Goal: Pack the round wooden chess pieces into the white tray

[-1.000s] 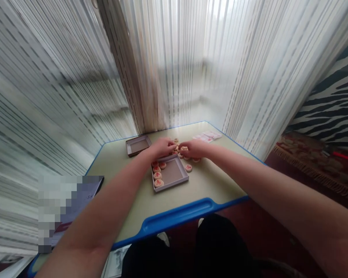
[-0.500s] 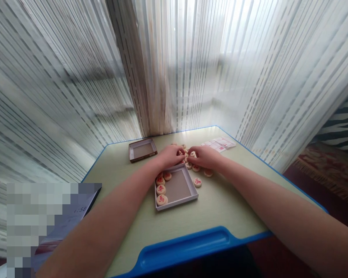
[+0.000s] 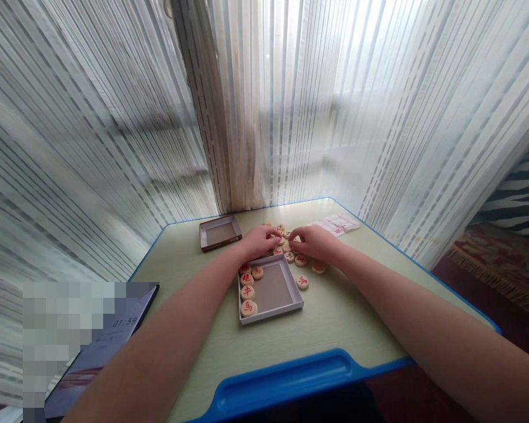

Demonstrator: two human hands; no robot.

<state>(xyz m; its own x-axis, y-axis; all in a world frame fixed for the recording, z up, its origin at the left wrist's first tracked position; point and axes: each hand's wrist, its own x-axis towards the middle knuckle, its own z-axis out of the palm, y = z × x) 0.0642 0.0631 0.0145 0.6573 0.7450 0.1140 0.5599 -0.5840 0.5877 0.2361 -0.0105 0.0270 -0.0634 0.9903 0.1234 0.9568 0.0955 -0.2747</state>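
Both of my hands work over a loose pile of round wooden Chinese chess pieces [image 3: 290, 257] with red or dark characters. My left hand [image 3: 261, 239] hovers at the pile's left side, thumb and forefinger curved and apart. From the right my right hand [image 3: 311, 242] reaches in, its thumb and fingertips closed about a Chinese chess piece, largely hidden. Just nearer stands a shallow white box tray [image 3: 271, 312]. Several red-marked pieces [image 3: 247, 292] line its left side, and one more [image 3: 258, 272] lies beside that row.
A brown-edged box lid [image 3: 220, 232] lies at the back left, a folded paper board [image 3: 337, 224] at the back right. Loose pieces [image 3: 302, 282] rest right of the tray. A tablet showing a timer [image 3: 126, 322] is at the left. The table has a blue rim [image 3: 286, 382].
My right hand has drawn slightly right, widening the gap between the hands. The piece beside the row in the tray now shows more clearly. The whole view has shifted a little.
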